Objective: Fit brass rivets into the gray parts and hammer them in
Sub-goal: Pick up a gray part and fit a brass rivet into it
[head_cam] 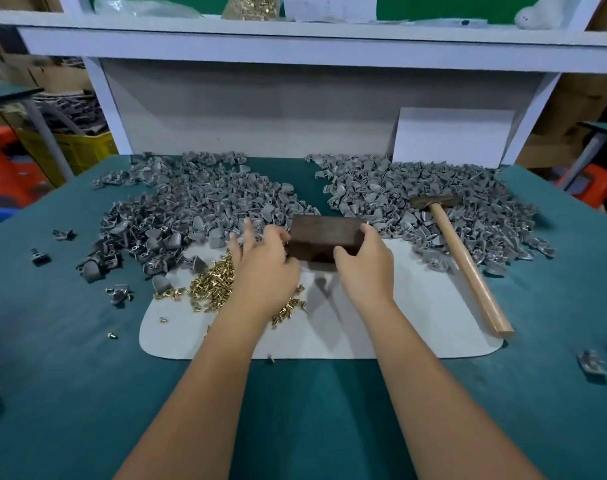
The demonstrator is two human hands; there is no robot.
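A dark metal block (pixel 324 233) is held just above the white mat (pixel 416 306) at the table's middle. My right hand (pixel 366 265) grips its right end, thumb on the near face. My left hand (pixel 264 261) holds its left end, with the outer fingers spread. A heap of brass rivets (pixel 212 285) lies on the mat under and left of my left hand. Two big piles of gray parts spread behind, one on the left (pixel 191 209) and one on the right (pixel 433 202). A wooden-handled hammer (pixel 464 261) rests on the right pile.
The green table (pixel 87 393) carries stray gray parts at the left (pixel 40 255) and right (pixel 593 362) edges. A white card (pixel 454 136) leans on the back panel. A bag of rivets (pixel 252 6) sits on the shelf above.
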